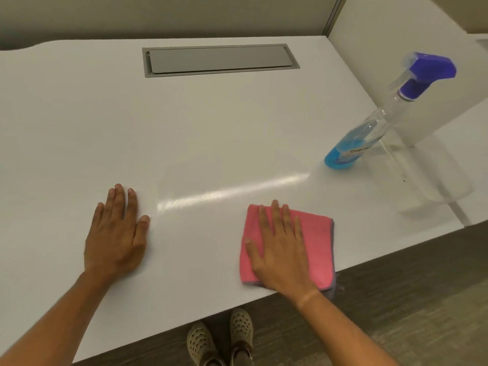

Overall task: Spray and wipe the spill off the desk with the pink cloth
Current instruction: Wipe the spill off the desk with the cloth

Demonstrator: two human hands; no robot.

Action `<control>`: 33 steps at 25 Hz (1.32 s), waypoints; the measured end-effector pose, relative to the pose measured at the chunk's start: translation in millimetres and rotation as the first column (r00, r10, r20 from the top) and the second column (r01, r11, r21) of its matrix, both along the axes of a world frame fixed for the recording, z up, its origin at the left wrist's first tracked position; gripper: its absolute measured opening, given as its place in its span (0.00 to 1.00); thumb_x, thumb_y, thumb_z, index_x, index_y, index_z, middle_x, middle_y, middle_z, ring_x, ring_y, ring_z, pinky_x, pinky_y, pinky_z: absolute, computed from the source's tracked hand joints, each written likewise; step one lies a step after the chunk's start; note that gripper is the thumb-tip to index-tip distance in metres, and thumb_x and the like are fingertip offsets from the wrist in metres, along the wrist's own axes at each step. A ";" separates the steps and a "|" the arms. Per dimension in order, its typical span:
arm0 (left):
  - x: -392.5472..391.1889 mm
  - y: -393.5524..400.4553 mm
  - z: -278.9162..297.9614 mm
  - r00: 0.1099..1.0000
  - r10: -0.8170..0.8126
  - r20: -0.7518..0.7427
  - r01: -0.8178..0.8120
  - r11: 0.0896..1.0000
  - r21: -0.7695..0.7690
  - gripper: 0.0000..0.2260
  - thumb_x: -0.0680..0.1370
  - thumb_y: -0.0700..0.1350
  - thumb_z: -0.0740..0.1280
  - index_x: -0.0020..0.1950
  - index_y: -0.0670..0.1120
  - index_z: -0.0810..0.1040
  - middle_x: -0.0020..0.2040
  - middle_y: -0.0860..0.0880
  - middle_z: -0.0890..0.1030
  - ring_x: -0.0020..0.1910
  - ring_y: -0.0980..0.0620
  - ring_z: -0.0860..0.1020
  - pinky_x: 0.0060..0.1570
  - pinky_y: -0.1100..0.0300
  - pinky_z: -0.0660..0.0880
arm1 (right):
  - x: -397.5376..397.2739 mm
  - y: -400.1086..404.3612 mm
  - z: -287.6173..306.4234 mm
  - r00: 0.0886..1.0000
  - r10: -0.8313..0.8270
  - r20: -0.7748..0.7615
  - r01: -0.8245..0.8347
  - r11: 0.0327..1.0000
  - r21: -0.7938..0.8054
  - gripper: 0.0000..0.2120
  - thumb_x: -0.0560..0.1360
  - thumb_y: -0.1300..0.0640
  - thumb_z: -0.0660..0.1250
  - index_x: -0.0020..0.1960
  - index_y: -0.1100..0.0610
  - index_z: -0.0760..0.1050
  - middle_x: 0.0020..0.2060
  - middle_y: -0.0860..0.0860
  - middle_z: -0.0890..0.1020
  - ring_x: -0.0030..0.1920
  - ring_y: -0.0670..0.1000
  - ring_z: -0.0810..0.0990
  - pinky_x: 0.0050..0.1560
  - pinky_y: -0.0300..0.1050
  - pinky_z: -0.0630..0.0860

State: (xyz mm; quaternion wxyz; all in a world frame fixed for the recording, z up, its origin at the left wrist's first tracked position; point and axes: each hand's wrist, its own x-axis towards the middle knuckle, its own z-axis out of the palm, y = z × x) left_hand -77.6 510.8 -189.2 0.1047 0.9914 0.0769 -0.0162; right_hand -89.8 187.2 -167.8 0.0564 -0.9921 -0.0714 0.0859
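A folded pink cloth [314,241] lies near the front edge of the white desk [211,122]. My right hand [280,249] rests flat on top of the cloth, fingers spread and pointing away from me. My left hand [116,231] lies flat on the bare desk to the left, holding nothing. A clear spray bottle [369,130] with blue liquid and a purple trigger head stands at the right, beyond the cloth and untouched. Between my hands a glossy streak [211,195] shows on the surface; I cannot tell whether it is wet.
A grey recessed cable hatch [220,60] sits in the desk at the back centre. A white divider panel [412,83] on a clear stand [433,180] borders the desk's right side. The desk's front edge runs just below my wrists, with my shoes [221,342] under it.
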 end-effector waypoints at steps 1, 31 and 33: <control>0.1 -0.8 -0.7 1.000 0.003 0.003 -0.003 1.000 0.005 0.32 0.78 0.58 0.41 0.79 0.43 0.49 0.80 0.43 0.48 0.79 0.50 0.45 0.76 0.53 0.42 | 17.9 -5.0 -1.7 0.999 -0.048 0.013 0.048 0.999 -0.014 0.36 0.79 0.36 0.44 0.80 0.53 0.41 0.80 0.57 0.43 0.79 0.57 0.39 0.78 0.59 0.44; 2.2 0.9 -4.2 1.000 0.003 -0.012 -0.003 1.000 0.009 0.32 0.78 0.59 0.42 0.79 0.44 0.49 0.80 0.43 0.48 0.79 0.49 0.45 0.75 0.53 0.43 | 107.9 -63.6 -9.4 0.994 -0.094 0.056 0.091 0.994 0.055 0.39 0.80 0.37 0.47 0.79 0.62 0.44 0.79 0.60 0.46 0.80 0.55 0.43 0.78 0.50 0.41; 2.6 2.2 -4.5 1.000 0.004 -0.017 -0.004 1.000 0.005 0.32 0.78 0.59 0.42 0.79 0.44 0.49 0.80 0.43 0.48 0.79 0.50 0.45 0.76 0.52 0.44 | 64.8 -63.0 -4.9 0.999 0.014 0.041 -0.017 0.998 0.067 0.39 0.80 0.37 0.48 0.80 0.61 0.42 0.79 0.58 0.44 0.79 0.54 0.41 0.79 0.50 0.41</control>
